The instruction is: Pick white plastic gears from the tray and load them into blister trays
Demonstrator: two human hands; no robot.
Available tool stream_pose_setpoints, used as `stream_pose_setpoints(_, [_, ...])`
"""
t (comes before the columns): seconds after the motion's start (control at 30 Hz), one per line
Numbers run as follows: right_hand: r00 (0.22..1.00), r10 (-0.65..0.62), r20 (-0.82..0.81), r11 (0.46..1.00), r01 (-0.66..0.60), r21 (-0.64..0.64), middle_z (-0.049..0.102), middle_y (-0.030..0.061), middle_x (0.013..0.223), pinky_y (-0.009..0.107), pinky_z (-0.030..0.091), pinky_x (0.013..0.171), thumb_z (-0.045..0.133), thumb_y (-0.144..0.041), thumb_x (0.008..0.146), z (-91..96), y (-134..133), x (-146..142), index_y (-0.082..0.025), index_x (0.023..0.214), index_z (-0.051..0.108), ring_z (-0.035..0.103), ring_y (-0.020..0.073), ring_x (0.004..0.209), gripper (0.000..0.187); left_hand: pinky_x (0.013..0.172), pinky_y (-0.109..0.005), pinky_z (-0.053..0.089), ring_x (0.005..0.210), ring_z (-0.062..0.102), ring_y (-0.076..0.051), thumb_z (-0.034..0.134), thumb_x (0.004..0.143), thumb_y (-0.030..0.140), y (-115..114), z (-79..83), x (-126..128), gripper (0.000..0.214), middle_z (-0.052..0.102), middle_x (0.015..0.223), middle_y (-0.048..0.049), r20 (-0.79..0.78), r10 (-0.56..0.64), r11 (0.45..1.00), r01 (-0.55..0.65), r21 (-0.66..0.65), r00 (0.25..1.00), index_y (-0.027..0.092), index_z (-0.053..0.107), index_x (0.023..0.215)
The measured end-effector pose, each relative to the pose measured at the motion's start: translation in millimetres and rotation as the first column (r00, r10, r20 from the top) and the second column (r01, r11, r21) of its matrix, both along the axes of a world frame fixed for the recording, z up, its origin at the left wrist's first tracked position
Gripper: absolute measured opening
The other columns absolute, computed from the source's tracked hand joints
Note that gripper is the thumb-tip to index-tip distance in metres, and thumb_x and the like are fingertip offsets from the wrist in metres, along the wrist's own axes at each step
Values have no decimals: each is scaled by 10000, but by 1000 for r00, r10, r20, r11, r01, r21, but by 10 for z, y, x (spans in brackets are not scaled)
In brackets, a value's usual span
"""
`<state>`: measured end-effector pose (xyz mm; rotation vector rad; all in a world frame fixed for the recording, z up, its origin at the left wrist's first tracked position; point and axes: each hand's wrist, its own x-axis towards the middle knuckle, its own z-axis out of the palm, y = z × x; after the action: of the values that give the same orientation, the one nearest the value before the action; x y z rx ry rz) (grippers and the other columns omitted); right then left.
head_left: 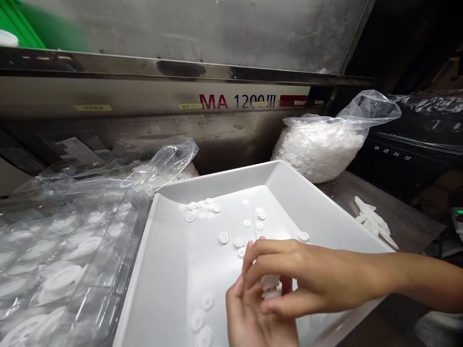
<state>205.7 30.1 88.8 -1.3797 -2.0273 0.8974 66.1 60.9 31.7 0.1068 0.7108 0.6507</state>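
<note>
- I read my right hand as clenched, fingertips pinching white plastic pieces above the tray.
- My left hand is cupped beneath them — gripping or not, I can't tell.
- The white tray holds loose discs.
- A bag of discs sits behind it.
- A clear blister sheet lies to its left.

A small white plastic piece is held between the right hand and the cupped left hand; small white holed plastic discs lie flat, scattered at twelve o'clock in the white tray.
</note>
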Motion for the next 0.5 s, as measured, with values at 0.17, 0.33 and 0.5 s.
stream_pose_setpoints(0.17, [999, -30, 12, 991, 28, 127, 422, 84, 1390, 181, 438, 965, 624, -310, 880, -126, -78, 31, -182, 1325, 460, 389, 139, 1306, 492, 675, -246, 544, 712, 637, -123, 388, 923, 225, -55, 43, 168, 356, 631, 803, 9, 55, 139, 985, -133, -106, 989, 267, 557, 1233])
stream_pose_setpoints(0.33, [995, -51, 87, 990, 39, 136, 357, 89, 1401, 202, 461, 956, 581, -303, 910, -182, -117, 118, -218, 1355, 423, 478, 123, 1190, 480, 836, -250, 552, 992, 650, -159, 451, 907, 224, -76, 108, 142, 405, 647, 1145, -62, 22, 255, 957, -249, -147, 967, 213, 485, 1311])
stream_pose_setpoints(0.5, [961, -94, 260, 981, 45, 188, 402, 83, 1366, 304, 412, 1030, 555, -317, 923, -152, -119, 119, -217, 1222, 556, 344, 186, 1281, 315, 918, -232, 519, 1187, 565, -191, 446, 905, 216, -96, 182, 115, 477, 571, 1315, -123, 79, 208, 974, -199, -112, 975, 170, 425, 1379])
